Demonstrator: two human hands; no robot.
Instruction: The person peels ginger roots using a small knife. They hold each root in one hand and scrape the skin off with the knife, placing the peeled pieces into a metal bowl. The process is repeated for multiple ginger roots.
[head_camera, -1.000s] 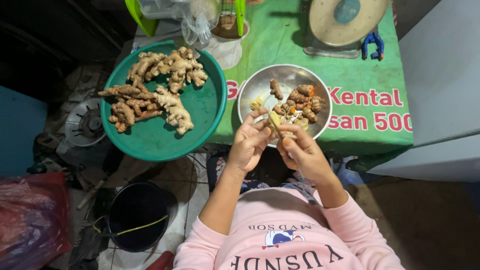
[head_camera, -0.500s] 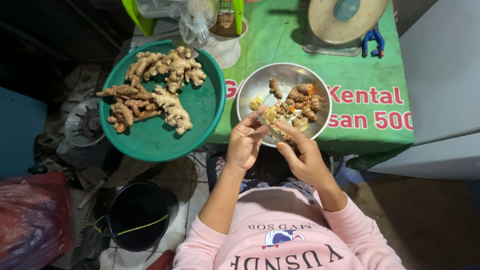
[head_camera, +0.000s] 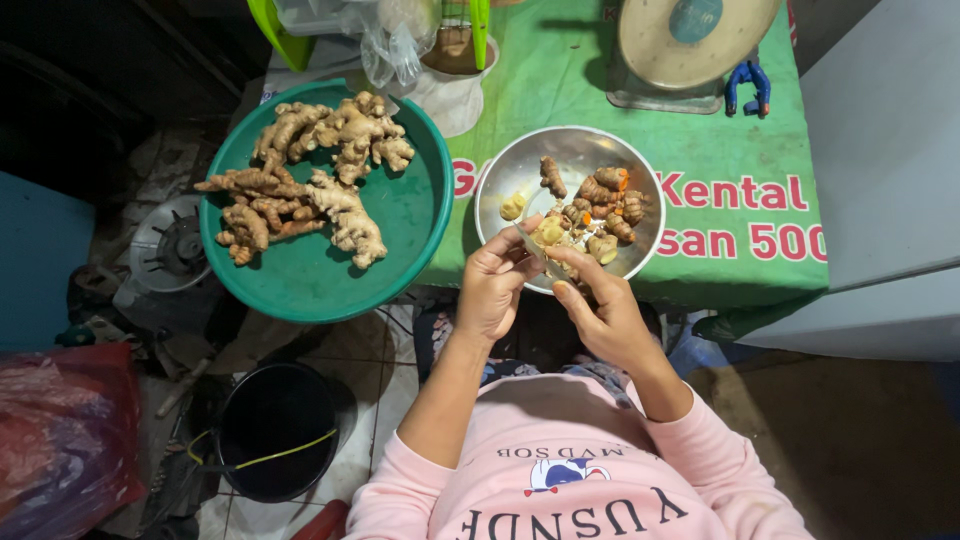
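Over the steel bowl (head_camera: 500, 180), both hands are pinching one pale root piece (head_camera: 549, 233). Left hand (head_camera: 492, 288) and right hand (head_camera: 600, 312) are clamping it together.

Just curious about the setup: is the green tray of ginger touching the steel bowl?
Apart. The head view shows a strip of green tablecloth between the green tray and the steel bowl; their rims do not meet.

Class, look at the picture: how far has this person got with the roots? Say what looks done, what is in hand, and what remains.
Done: a few pale, peeled-looking pieces lie in the steel bowl, among brown and orange ones.
In hand: the left hand and right hand hold a yellowish root piece over the bowl's near rim.
Left: a large pile of ginger, skins on, fills the green basin, untouched.
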